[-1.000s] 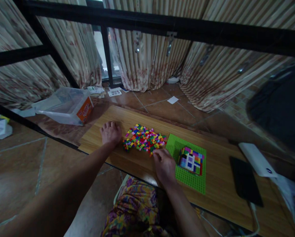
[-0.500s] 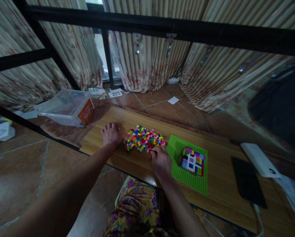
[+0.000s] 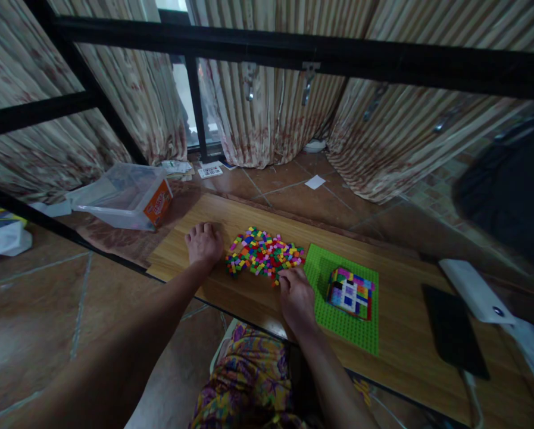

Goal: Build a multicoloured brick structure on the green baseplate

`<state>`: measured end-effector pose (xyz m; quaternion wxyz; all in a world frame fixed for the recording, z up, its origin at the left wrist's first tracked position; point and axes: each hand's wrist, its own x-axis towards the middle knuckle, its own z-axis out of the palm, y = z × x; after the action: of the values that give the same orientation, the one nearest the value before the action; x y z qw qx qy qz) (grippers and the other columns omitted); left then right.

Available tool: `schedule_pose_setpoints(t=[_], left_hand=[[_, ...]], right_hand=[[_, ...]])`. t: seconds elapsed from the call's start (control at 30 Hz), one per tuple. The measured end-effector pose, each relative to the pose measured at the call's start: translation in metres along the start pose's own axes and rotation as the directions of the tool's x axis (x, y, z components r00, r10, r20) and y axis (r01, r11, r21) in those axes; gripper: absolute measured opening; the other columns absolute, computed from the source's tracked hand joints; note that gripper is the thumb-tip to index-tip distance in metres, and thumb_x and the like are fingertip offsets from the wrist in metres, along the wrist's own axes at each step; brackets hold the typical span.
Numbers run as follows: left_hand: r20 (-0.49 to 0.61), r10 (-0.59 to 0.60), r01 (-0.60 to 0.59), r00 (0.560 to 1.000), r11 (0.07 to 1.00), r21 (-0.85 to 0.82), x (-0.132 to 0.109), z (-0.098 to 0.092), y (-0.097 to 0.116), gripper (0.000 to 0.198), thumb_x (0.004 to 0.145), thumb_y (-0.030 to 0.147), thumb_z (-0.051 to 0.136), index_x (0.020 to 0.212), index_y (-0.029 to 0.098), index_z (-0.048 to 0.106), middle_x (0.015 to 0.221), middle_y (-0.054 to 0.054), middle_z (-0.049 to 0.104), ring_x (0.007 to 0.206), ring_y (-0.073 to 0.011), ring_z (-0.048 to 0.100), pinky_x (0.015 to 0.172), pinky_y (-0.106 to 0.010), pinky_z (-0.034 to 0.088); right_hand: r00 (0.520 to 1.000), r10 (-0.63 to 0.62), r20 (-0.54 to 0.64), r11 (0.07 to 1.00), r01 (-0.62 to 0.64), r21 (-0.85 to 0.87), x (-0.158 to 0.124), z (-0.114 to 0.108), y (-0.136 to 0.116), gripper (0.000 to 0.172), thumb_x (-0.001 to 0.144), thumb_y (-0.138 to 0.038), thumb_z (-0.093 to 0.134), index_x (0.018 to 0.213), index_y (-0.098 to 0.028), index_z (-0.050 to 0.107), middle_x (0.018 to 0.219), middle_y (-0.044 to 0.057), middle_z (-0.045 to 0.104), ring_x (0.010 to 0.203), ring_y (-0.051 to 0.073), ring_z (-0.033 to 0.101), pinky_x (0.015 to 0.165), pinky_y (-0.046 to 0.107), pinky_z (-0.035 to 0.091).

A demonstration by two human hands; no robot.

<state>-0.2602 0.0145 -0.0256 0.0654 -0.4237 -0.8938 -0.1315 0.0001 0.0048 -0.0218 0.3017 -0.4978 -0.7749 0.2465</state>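
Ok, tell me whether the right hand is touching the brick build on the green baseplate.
Apart: in the head view, a strip of the green baseplate shows between the right hand and the brick build.

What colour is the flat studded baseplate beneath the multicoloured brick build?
Green; the flat studded baseplate shows best in the head view.

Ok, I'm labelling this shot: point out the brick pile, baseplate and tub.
Brick pile (image 3: 264,253), head view: its middle.
Baseplate (image 3: 340,322), head view: bare studs, near edge.
Tub (image 3: 122,218), head view: near side wall.
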Motion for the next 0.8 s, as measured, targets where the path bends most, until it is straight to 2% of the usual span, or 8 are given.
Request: schedule_pose_setpoints(t=[0.23, 0.43, 0.8], left_hand=[[0.02, -0.017, 0.018, 1.0, 1.0, -0.021, -0.0002, -0.0014, 0.0011, 0.042, 0.091, 0.034, 0.035, 0.12, 0.015, 0.057, 0.125, -0.016, 0.056, 0.116, -0.0329, 0.047, 0.097, -0.047, 0.034], [0.028, -0.016, 0.017, 0.999, 1.0, -0.022, -0.0005, -0.0032, 0.0019, 0.043, 0.091, 0.035, 0.034, 0.121, 0.015, 0.056, 0.128, -0.016, 0.055, 0.117, -0.0331, 0.046, 0.097, -0.047, 0.034], [0.023, -0.008, 0.008, 1.0, 1.0, -0.007, -0.0001, -0.0021, 0.0008, 0.041, 0.091, 0.034, 0.034, 0.119, 0.015, 0.057, 0.125, -0.016, 0.056, 0.116, -0.033, 0.047, 0.096, -0.047, 0.035]], right_hand=[[0.998, -0.028, 0.053, 0.993, 0.034, -0.111, 0.0048, -0.0008, 0.0007, 0.029, 0.086, -0.016, 0.047, 0.103, -0.021, 0.07, 0.096, 0.007, 0.064, 0.092, 0.021, 0.059, 0.085, 0.032, 0.044], [0.997, -0.05, 0.056, 0.996, 0.054, -0.076, 0.0032, -0.0012, 0.0014, 0.028, 0.086, -0.017, 0.047, 0.096, -0.024, 0.072, 0.094, 0.004, 0.064, 0.088, 0.018, 0.06, 0.081, 0.029, 0.045], [0.998, 0.003, 0.068, 0.997, 0.002, -0.071, 0.0037, -0.0002, -0.0004, 0.025, 0.089, -0.02, 0.047, 0.095, -0.023, 0.071, 0.095, 0.005, 0.064, 0.086, 0.018, 0.06, 0.077, 0.028, 0.044]])
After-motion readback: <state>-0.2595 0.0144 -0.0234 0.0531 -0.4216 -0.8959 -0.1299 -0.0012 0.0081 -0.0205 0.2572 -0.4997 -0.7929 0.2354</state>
